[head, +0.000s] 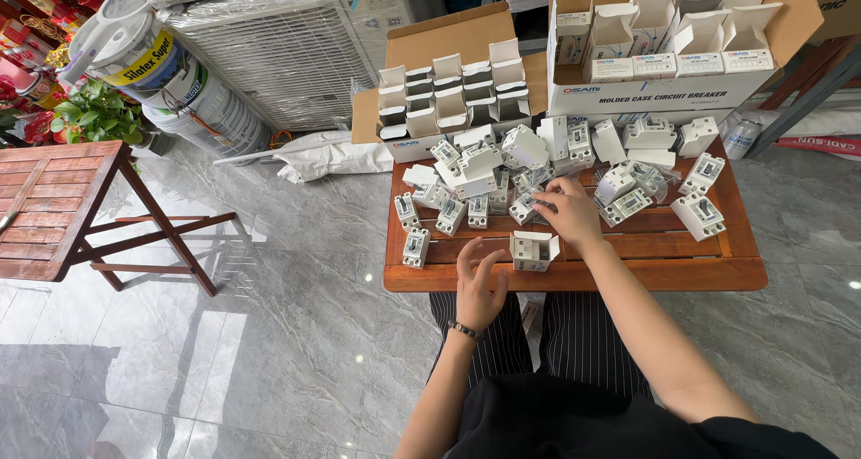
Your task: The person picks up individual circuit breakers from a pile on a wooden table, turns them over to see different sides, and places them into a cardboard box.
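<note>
Two hands work at the near edge of a low wooden table (628, 275), and the head view is the only one we have.

Our left hand (478, 284) rests at the table's front rim, fingers spread and loosely curled, gripping nothing; its fingertips lie just beside a small open white box (534, 250). The box stands to the right of that hand, its flaps up, its long side running roughly across the table.

Our right hand (567, 210) is farther in, beyond the box and slightly right of it. Its fingers bend down into the pile of white breakers (547, 168) and seem to pinch one of them, though we cannot tell how firmly, since the fingers hide the contact.

So the box sits between our two hands: the left is the nearer and almost touches it, while the right lies just behind it, towards the pile.

More breakers lie loose left of the box, one (415, 246) close to the front edge. Two cardboard cartons stand at the far side: the left one (448, 91) holds empty open boxes, the right one (664, 60) holds more, some closed.
</note>
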